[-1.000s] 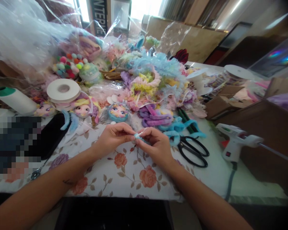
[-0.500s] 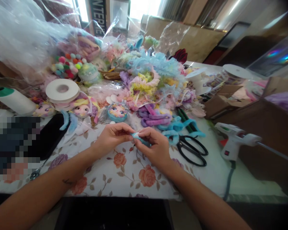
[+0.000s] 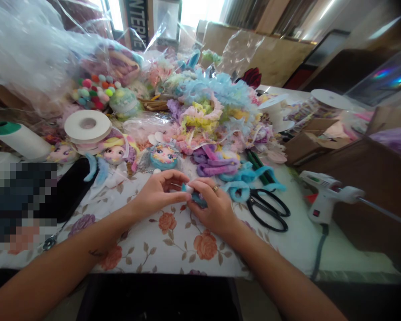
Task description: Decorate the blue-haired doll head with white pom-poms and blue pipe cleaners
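Over the flowered cloth, my right hand (image 3: 211, 206) is closed around a small blue piece (image 3: 199, 199), most of which its fingers cover. The thumb and fingers of my left hand (image 3: 163, 192) are closed on the near end of the same piece, where something whitish shows. A doll head with a blue rim (image 3: 163, 156) lies just behind my hands. To the right are a fluffy blue strip (image 3: 239, 191) and black-handled scissors (image 3: 268, 209). Purple fuzzy strips (image 3: 214, 161) lie behind my right hand.
A white glue gun (image 3: 322, 196) stands at the right beside a cardboard box (image 3: 364, 178). At the left are a white ribbon spool (image 3: 87, 126), a thread cone (image 3: 25, 140) and a black case (image 3: 68, 189). Ruffled trims (image 3: 210, 93) and plastic bags fill the back.
My right hand has turned, its fingers now lying over the blue piece and a ring showing. My left fingers have spread slightly around its end.
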A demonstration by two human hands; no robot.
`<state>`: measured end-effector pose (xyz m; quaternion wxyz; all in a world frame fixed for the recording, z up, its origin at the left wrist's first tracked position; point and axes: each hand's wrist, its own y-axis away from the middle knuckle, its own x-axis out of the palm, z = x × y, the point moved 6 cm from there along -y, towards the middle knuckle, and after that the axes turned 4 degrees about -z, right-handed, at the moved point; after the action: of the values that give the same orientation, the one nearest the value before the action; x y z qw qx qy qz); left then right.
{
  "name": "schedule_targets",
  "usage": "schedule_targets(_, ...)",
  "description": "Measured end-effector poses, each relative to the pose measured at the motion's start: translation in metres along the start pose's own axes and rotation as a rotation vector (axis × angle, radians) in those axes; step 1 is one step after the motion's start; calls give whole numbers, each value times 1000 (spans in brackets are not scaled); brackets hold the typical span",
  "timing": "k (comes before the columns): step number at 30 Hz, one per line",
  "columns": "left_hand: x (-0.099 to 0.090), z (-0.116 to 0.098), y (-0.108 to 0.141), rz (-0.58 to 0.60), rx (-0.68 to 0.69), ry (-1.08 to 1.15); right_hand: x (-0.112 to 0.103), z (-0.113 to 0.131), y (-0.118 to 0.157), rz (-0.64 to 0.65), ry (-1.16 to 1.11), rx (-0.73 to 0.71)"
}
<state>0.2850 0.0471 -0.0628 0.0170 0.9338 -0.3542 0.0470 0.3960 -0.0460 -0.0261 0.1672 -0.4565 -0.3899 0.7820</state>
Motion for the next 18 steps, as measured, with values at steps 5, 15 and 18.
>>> schedule_targets(5,4,-1,2,9,6,17,2,1,0,6,-5,8)
schedule_targets(15,0,3,2,22,-54,96,-3,3,0,-52,-87,39)
schedule_targets(18,1,4,2,20,-51,90,-3,3,0,-59,-105,56)
